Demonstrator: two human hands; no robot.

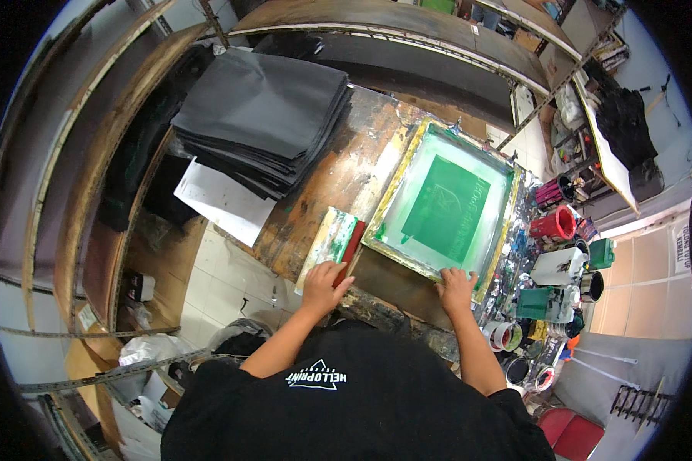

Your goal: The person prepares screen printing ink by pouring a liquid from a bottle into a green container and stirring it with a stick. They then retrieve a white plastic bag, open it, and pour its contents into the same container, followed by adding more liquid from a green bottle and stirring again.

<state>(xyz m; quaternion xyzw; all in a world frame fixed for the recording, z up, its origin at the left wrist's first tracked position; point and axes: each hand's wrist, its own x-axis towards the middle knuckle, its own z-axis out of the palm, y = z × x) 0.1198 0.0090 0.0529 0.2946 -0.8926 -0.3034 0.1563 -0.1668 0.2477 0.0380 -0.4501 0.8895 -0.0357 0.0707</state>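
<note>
On the paint-stained worktable [384, 131] lies a screen-printing frame [396, 188], its mesh [446, 207] covered with a green stencil area and pale edges. My right hand [457, 288] grips the frame's near edge with bent fingers. Just left of the frame is a squeegee [334, 238] with a white, green-smeared body and a red strip along its right side. My left hand [324, 287] is closed over the near end of the squeegee. Brown board [396, 284] shows below the frame's near edge, between my hands.
A thick stack of black sheets [261, 107] sits at the far left, with a white sheet [223, 203] under its near side. Ink tubs, including a red bucket [553, 224], crowd the right edge. Shelves [92, 154] stand left; a long shelf [392, 34] spans the back.
</note>
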